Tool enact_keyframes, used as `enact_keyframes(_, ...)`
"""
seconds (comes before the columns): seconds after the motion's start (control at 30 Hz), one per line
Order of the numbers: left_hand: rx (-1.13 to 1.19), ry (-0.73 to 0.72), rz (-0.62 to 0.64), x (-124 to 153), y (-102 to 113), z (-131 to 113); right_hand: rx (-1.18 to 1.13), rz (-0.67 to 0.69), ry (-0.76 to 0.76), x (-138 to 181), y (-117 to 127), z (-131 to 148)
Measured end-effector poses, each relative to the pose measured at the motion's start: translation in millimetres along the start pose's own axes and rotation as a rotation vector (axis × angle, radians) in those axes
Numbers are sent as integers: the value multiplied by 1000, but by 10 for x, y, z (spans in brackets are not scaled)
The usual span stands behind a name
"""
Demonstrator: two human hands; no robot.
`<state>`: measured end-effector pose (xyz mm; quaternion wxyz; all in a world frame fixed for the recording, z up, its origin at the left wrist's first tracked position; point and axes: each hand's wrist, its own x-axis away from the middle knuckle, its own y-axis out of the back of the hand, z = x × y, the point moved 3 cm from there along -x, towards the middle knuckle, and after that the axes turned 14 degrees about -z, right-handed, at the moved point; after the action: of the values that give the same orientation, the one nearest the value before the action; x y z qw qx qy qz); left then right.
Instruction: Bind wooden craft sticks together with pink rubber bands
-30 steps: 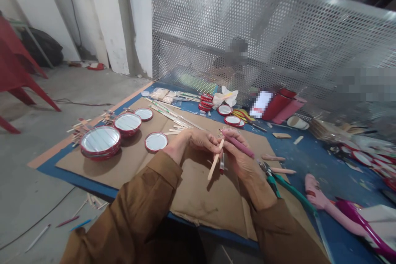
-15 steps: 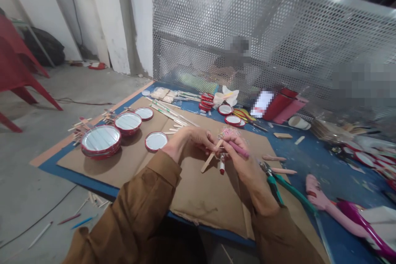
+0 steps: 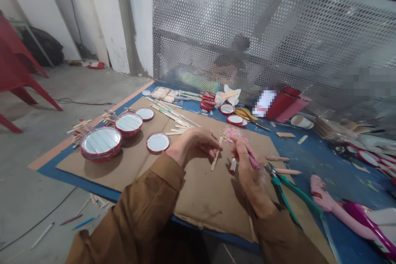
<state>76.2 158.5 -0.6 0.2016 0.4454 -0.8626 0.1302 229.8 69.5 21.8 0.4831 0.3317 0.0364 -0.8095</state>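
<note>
My left hand (image 3: 206,142) pinches a wooden craft stick (image 3: 215,157), which slants down toward me over the cardboard. Closed round a purple pen-like stick (image 3: 254,161) is my right hand (image 3: 244,165), a short gap to the right. Below its fingers shows a short white tube with a red end (image 3: 233,166); whether the fingers grip it is unclear. Just beyond both hands lies a small heap of pink and yellowish rubber-band-like loops (image 3: 233,133). A round white disc with a red rim (image 3: 157,142) rests left of my left hand.
Stacked red-rimmed discs (image 3: 101,142) with wooden sticks stand at the left of the cardboard (image 3: 204,210). Green-handled pliers (image 3: 283,192) and a pink glue gun (image 3: 321,193) lie at right. A perforated metal panel (image 3: 192,20) borders the table's back; a red chair (image 3: 18,78) stands left.
My hands have drawn apart, the right one moving right with the purple stick. The white tube has shifted right too. The craft stick has turned steeper in my left hand.
</note>
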Motion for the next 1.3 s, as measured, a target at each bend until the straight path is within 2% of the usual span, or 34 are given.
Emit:
enact_keyframes(0.2, -33, -19, -24, -24, -20, -14, -94, -105, -185, -58, -126, -236)
enact_keyframes(0.4, -33, -80, 7, -81, -27, -2, -24, -77, -38, -69, -145, -298)
enact_keyframes(0.83, -41, -70, 13, -59, -24, -19, -12, -28, 31, -54, -160, -144)
enact_keyframes(1.3, -53, -73, 4, -81, -16, -6, -15, -23, -28, -45, -141, -145)
